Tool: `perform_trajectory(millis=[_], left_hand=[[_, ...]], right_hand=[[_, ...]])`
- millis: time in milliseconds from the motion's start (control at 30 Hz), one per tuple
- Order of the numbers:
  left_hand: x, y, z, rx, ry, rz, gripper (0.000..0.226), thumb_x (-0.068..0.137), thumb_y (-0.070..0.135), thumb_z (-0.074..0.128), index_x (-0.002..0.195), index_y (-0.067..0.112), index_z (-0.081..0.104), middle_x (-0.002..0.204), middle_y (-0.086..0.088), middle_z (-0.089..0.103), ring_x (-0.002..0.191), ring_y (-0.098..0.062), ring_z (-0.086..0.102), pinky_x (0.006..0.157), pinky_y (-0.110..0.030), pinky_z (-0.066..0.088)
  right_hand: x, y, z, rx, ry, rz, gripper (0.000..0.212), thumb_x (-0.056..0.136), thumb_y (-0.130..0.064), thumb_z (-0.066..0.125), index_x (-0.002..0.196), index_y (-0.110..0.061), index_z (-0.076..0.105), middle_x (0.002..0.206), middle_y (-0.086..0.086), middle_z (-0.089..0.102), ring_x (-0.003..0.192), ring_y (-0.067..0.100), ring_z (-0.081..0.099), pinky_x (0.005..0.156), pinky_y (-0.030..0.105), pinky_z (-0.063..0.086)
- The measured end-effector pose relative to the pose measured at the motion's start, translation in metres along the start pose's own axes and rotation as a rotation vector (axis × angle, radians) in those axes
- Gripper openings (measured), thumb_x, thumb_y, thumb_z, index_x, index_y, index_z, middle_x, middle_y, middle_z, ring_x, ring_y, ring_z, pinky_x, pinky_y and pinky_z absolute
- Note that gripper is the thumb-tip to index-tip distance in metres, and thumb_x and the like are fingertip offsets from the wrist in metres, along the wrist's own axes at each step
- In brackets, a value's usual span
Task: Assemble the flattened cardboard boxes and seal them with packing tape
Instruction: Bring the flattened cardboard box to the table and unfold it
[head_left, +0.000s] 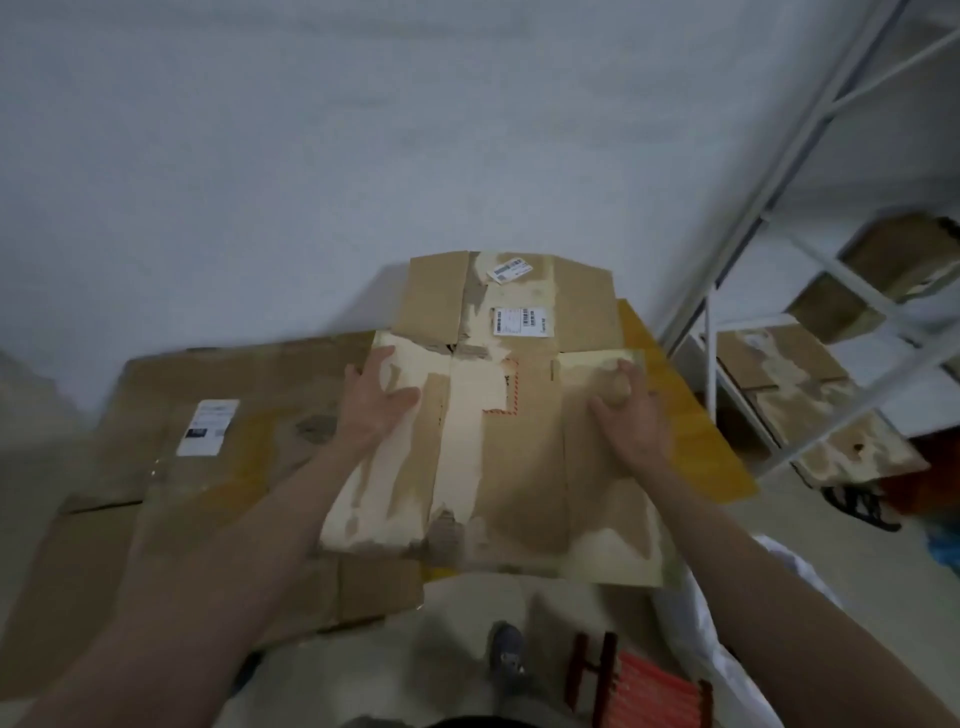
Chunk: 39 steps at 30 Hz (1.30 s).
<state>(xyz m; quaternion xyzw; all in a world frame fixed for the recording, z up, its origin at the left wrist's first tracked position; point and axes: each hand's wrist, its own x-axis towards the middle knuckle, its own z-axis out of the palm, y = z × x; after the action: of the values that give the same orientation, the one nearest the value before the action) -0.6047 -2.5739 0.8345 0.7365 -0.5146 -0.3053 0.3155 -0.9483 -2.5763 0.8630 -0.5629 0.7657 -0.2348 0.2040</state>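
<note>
Red slatted stool (639, 686) and one shoe (506, 654) sit nearest us on the floor. We hold a flattened cardboard box (498, 457) above a pile of flat cardboard (208, 467). Our left hand (376, 402) lies flat with fingers spread on its left panel; our right hand (626, 410) curls around its right flap. White shelving (810, 332) with more boxes stands right.
</note>
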Motion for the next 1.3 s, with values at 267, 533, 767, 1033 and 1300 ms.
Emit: perform_trajectory(millis=[267,533,767,1033,1300], left_hand=[[-0.011,-0.038,-0.003,0.04,0.191,-0.215,0.068,0.083,0.04,0.072,0.141,0.044,0.036,0.123,-0.002,0.038,0.099,-0.022,0.049,0.075,-0.032,0.038],[0.016,-0.092,-0.016,0.094,0.241,-0.343,0.075,0.078,0.045,0.077,0.139,0.046,0.033,0.134,-0.01,0.039,0.11,-0.033,0.053,0.082,-0.039,0.041],[0.049,-0.132,-0.013,0.182,0.253,-0.367,0.078,0.079,0.042,0.078,0.142,0.043,0.033,0.133,-0.011,0.039,0.11,-0.03,0.05,0.082,-0.037,0.04],[0.073,-0.185,-0.014,0.222,0.169,-0.42,0.081,0.079,0.038,0.08,0.142,0.045,0.029,0.136,-0.014,0.038,0.112,-0.04,0.054,0.088,-0.049,0.048],[0.087,-0.213,-0.032,0.249,0.146,-0.425,0.085,0.076,0.034,0.081,0.144,0.043,0.03,0.133,-0.019,0.038,0.113,-0.041,0.052,0.101,-0.05,0.041]], right_hand=[[0.064,-0.022,0.07,0.044,-0.211,-0.158,0.071,0.087,-0.05,0.065,0.148,-0.042,0.029,0.122,0.016,0.053,0.109,0.037,0.055,0.084,0.04,0.045],[0.091,-0.048,0.146,0.064,-0.339,-0.208,0.075,0.086,-0.053,0.066,0.149,-0.043,0.027,0.114,0.008,0.046,0.099,0.032,0.055,0.077,0.034,0.041],[0.104,-0.056,0.203,0.046,-0.364,-0.197,0.073,0.087,-0.053,0.066,0.148,-0.044,0.027,0.11,0.002,0.039,0.088,0.028,0.054,0.073,0.034,0.045],[0.094,-0.06,0.25,0.096,-0.443,-0.135,0.077,0.087,-0.032,0.071,0.151,-0.04,0.027,0.112,0.002,0.038,0.088,0.022,0.049,0.076,0.031,0.042],[0.078,-0.06,0.283,0.125,-0.614,-0.135,0.079,0.09,-0.012,0.062,0.156,-0.025,0.021,0.124,0.012,0.038,0.103,0.029,0.048,0.09,0.04,0.047]])
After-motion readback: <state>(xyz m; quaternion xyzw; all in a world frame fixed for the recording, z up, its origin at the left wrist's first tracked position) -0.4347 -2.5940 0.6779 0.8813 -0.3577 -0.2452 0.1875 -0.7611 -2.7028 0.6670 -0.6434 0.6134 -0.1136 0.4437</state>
